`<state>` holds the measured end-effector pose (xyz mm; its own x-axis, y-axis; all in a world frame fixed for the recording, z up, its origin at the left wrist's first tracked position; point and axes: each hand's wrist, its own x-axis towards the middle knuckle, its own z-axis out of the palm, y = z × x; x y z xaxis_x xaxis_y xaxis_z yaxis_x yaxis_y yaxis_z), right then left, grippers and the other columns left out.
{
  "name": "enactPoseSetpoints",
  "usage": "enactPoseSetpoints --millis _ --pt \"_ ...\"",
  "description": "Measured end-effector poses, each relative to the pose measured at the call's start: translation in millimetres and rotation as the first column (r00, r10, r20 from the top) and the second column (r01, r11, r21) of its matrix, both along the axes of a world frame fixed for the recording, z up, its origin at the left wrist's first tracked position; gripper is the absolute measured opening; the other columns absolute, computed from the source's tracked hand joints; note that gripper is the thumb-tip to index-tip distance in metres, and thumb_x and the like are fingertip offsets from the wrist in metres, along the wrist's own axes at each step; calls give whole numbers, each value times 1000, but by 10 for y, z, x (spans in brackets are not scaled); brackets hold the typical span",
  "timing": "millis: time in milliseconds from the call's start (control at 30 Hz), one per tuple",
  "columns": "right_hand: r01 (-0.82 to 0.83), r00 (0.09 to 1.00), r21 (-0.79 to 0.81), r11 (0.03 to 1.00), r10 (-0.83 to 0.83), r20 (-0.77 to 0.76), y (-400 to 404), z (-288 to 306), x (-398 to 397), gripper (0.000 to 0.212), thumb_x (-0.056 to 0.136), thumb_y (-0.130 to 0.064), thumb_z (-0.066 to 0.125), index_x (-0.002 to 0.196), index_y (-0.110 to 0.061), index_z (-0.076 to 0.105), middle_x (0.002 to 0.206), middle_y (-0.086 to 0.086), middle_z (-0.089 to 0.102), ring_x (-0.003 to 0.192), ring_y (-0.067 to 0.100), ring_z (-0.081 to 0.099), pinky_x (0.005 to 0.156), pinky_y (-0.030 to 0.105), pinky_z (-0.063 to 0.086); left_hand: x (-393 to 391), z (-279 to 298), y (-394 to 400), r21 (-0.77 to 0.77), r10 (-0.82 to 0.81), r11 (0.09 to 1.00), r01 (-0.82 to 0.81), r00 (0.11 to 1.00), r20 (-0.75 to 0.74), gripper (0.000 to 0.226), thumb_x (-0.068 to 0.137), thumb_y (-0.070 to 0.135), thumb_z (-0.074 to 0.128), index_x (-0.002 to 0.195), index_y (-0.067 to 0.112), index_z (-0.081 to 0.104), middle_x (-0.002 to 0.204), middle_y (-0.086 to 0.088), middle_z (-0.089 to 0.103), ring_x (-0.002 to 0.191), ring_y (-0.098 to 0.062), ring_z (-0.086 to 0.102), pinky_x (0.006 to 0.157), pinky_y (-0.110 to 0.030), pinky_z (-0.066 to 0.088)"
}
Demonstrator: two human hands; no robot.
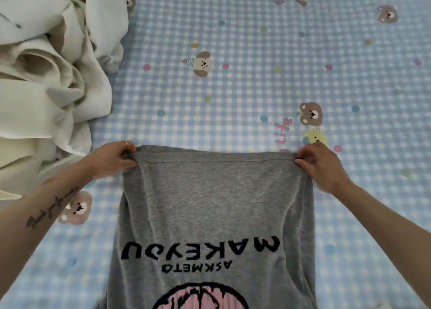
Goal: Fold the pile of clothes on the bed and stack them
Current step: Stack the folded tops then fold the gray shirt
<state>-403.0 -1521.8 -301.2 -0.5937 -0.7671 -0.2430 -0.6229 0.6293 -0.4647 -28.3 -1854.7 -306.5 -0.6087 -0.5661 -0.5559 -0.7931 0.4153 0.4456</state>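
Early stage by the look of it: grey shirt [214, 215] is print-up on the bed [256, 75], left hand [114, 157] and right hand [319, 164] each pinching a corner of its far hem, no fold made yet. Crumpled white pile [46, 75] sits far-left unfolded; no stack or containers visible.

1. Bedsheet [245, 87]: blue/white gingham w/ cartoon bears, dogs, pastel dots; covers the whole bed.
2. Rumpled cream blanket [42, 75]: bunched at left edge, on top of sheet.
3. Brown bear print [311, 114] right of centre; yellow chick print just below it.
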Motion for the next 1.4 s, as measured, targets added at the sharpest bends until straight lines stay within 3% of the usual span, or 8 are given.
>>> enactPoseSetpoints --millis 100,333,500,600,867,967,1100,1400 --pt "-19 1000 63 998 20 -14 12 20 17 26 83 -22 70 107 -19 60 100 -1 51 87 21 54 76 35 45 31 46 -15 -16 30 999 -30 1000 -5 12 82 17 70 77 24 62 80 2 66 81 -18 60 68 -31 39" --pt "141 985 -27 990 -138 99 12 136 -104 6 86 -17 67 84 -19 62 90 0 59 76 15 56 69 28 41 165 227 -123 47 -52 998 45 986 156 20 75 7 74 86 22 68 77 2 70 75 -15 65 72 -30 48" --pt "487 783 -6 873 -434 445 168 223 -416 12 93 -7 56 83 -15 54 95 14 59 76 21 60 67 30 56 189 265 -260 -115 183 977 -179 983 25 13 80 19 73 72 12 66 67 -5 69 65 -20 64 63 -33 48" --pt "526 752 80 847 -507 422 198 132 -485 3 93 -5 54 93 -7 52 95 25 56 67 23 60 53 26 55 77 195 -284 -248 214 945 -213 977 -23 26 80 24 74 64 12 56 62 -7 61 62 -24 57 54 -29 38" --pt "346 924 104 933 -319 -212 33 63 -166 24 90 -10 59 111 -1 52 121 27 50 107 44 50 87 46 43 -181 -49 119 -443 178 882 -160 984 -1 37 83 13 67 112 -1 50 112 -27 54 106 -45 50 88 -48 42" --pt "1 892 -22 1000 -11 -452 216 154 733 42 99 -23 46 138 -11 40 148 17 32 135 36 32 111 52 28 5 -49 910 -627 -148 778 36 981 -126 54 96 22 48 143 1 31 150 -26 26 139 -40 24 115 -48 19" --pt "-563 755 186 805 592 -281 808 -47 2242 53 102 -44 19 151 -24 21 159 2 21 148 22 9 115 49 13 646 -291 2267 -525 -618 667 529 786 5 61 99 48 21 150 14 19 157 -10 18 144 -26 21 117 -41 12" --pt "-89 962 536 839 211 -172 2267 407 1865 71 97 -46 -8 146 -7 26 155 12 26 145 23 16 117 38 15 2520 43 2665 -441 -292 848 292 954 70 57 100 41 18 150 13 14 158 -7 13 146 -19 12 117 -35 11"
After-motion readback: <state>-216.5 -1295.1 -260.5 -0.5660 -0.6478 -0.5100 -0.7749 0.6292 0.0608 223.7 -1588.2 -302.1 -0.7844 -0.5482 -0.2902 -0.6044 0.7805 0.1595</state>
